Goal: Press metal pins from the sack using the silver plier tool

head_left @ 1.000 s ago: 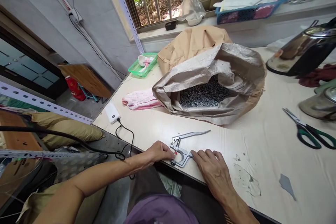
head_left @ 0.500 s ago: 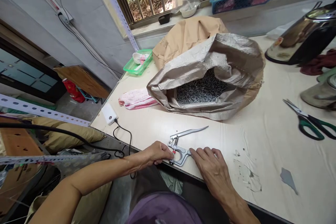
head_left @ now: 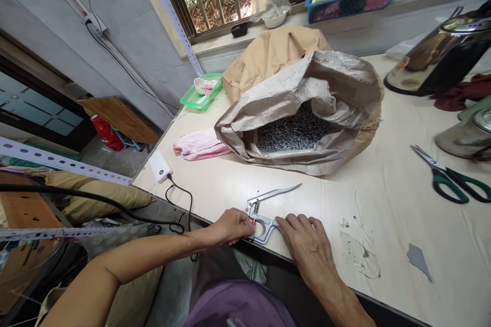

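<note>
The table carries it all. In its middle sits a big grey sack, its mouth open toward the near edge. A bump there could spill the little dark metal bits.

The right hand is at the near edge. Its fingers lie close together, with tips touching one end of the silver hand tool; I can't tell if they grip it. The left hand has its thumb and fingertips drawn in close at the tool's gap. I can't see what is between them.

The silver hand tool lies right at the near edge, so a slip could tip it off. If its long handle got pushed down, the left fingertips could get pinched.

The white box is by the left corner. Its black cord hangs over the near edge close to the left arm; a snag could drag the box down.
</note>
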A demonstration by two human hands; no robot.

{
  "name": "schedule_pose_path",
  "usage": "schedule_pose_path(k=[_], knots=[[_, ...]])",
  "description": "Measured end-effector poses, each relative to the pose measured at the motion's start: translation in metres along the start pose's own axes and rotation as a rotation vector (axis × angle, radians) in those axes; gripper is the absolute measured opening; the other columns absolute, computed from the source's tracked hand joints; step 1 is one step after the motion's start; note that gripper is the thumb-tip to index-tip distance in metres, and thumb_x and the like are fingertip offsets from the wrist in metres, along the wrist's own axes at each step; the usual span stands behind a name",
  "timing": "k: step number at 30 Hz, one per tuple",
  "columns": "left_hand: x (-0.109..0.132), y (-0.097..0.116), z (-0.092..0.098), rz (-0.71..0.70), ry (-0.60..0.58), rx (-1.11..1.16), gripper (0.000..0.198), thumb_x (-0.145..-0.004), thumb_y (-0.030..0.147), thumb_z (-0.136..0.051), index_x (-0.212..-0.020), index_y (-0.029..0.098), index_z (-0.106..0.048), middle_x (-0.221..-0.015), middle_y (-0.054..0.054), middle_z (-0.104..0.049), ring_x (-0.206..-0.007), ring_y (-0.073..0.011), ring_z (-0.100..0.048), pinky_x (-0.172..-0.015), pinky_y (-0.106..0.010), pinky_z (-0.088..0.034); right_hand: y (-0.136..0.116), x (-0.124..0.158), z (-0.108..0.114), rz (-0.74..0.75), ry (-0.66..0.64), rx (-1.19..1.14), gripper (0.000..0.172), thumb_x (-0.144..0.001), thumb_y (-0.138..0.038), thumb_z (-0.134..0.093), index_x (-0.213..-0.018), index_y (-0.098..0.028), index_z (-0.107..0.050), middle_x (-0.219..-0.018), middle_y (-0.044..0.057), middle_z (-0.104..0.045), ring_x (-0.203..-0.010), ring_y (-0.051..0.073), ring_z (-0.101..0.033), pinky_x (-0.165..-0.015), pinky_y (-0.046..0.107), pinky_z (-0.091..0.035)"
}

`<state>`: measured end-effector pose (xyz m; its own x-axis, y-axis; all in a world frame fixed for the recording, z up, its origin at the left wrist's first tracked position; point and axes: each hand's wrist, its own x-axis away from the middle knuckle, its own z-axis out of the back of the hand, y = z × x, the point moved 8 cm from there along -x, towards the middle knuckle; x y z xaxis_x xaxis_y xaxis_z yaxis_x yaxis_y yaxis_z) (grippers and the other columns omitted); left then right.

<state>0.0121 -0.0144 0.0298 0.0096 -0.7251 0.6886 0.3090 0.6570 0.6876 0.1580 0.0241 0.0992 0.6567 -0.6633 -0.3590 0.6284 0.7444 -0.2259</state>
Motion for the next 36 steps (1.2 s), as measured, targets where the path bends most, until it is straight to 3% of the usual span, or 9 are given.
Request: schedule_pose_path(k=[4, 8, 17, 23, 31, 36], knots=[[0.001, -0.006, -0.001, 0.047, 0.000, 0.054, 0.023, -0.066, 0.036, -0.064, -0.065, 0.015, -0.055, -0.041, 0.010, -0.037, -0.030, -0.0041, -0.030, -0.032, -0.018, -0.023, -0.015, -0.006, -0.006, 0.050, -0.007, -0.104, 0.023, -0.082, -0.012, -0.052, -0.099, -0.023, -0.063, -0.082, 0.002, -0.059, -0.076, 0.016, -0.044, -0.074, 0.032, -0.030], [0.001, -0.007, -0.001, 0.025, 0.006, 0.074, 0.025, -0.067, 0.037, -0.064, -0.067, 0.014, -0.058, -0.042, 0.009, -0.039, -0.030, -0.0040, -0.031, -0.032, -0.018, -0.023, -0.027, -0.008, -0.012, 0.084, 0.012, -0.143, 0.020, -0.081, -0.012, -0.054, -0.092, -0.024, -0.065, -0.078, 0.001, -0.057, -0.074, 0.015, -0.042, -0.076, 0.032, -0.030], [0.004, -0.005, -0.002, -0.036, 0.011, -0.003, 0.043, -0.068, 0.057, -0.061, -0.072, 0.013, -0.059, -0.040, 0.010, -0.037, -0.032, -0.0049, -0.032, -0.034, -0.018, -0.024, -0.030, -0.005, -0.010, 0.113, 0.049, -0.140, 0.018, -0.081, -0.015, -0.054, -0.090, -0.025, -0.066, -0.079, 0.002, -0.058, -0.078, 0.016, -0.043, -0.083, 0.035, -0.030], [0.007, -0.001, 0.003, -0.098, 0.069, -0.054, 0.041, -0.071, 0.054, -0.058, -0.071, 0.013, -0.060, -0.041, 0.007, -0.041, -0.034, -0.0058, -0.036, -0.036, -0.019, -0.024, -0.033, -0.004, -0.011, 0.117, 0.045, -0.105, 0.020, -0.082, -0.015, -0.054, -0.093, -0.026, -0.066, -0.081, 0.002, -0.059, -0.079, 0.016, -0.045, -0.086, 0.036, -0.031], [0.002, -0.005, 0.007, 0.045, 0.094, -0.111, 0.019, -0.068, 0.032, -0.059, -0.063, 0.013, -0.058, -0.043, 0.008, -0.042, -0.033, -0.0050, -0.035, -0.034, -0.018, -0.028, -0.012, -0.001, -0.007, 0.040, 0.034, -0.156, 0.028, -0.084, -0.013, -0.049, -0.106, -0.025, -0.063, -0.100, 0.005, -0.062, -0.092, 0.019, -0.050, -0.087, 0.036, -0.033], [0.002, -0.005, 0.006, 0.106, 0.051, -0.132, 0.030, -0.069, 0.040, -0.060, -0.055, 0.015, -0.052, -0.037, 0.008, -0.038, -0.032, -0.0061, -0.036, -0.034, -0.018, -0.027, -0.013, 0.002, -0.011, 0.048, 0.009, -0.196, 0.031, -0.085, -0.010, -0.045, -0.109, -0.022, -0.061, -0.096, 0.005, -0.063, -0.089, 0.017, -0.052, -0.083, 0.034, -0.037]])
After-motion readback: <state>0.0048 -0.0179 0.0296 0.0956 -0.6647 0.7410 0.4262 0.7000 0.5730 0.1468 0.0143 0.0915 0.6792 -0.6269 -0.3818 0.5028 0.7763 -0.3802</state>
